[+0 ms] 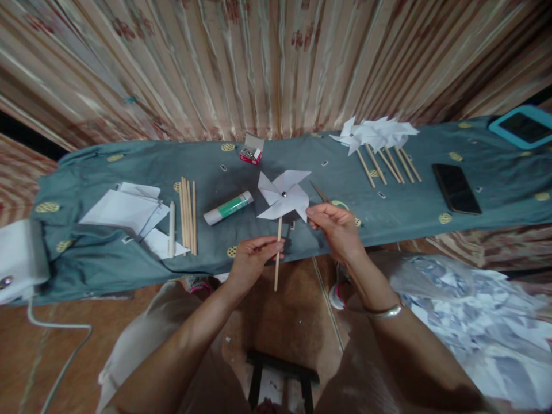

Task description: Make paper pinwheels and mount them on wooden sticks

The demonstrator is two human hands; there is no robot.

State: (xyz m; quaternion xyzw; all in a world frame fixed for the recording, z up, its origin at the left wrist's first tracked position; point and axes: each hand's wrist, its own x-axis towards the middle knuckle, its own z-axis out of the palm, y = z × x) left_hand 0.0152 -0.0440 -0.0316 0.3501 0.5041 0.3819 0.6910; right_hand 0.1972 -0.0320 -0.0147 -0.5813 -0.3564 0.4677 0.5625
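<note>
A white paper pinwheel (283, 194) with a shiny pin at its centre is held upright over the table's front edge. My left hand (257, 260) is closed round its wooden stick, fingers pinching below the paper blades. With thumb and forefinger, my right hand (336, 229) pinches the tip of the lower right blade. Scissors (338, 203) lie partly hidden behind that hand. To the left rests a green and white glue stick (228, 208). Behind the pinwheel stands an open small red box (250, 152) of metal pins.
Several finished pinwheels (375, 135) lie at the back right, near a black phone (456, 188) and a blue-framed device (526, 126). Wooden sticks (188, 215), a white pen-like stick (172, 229) and paper sheets (123, 211) sit left. A bag of paper scraps (470, 310) is at lower right.
</note>
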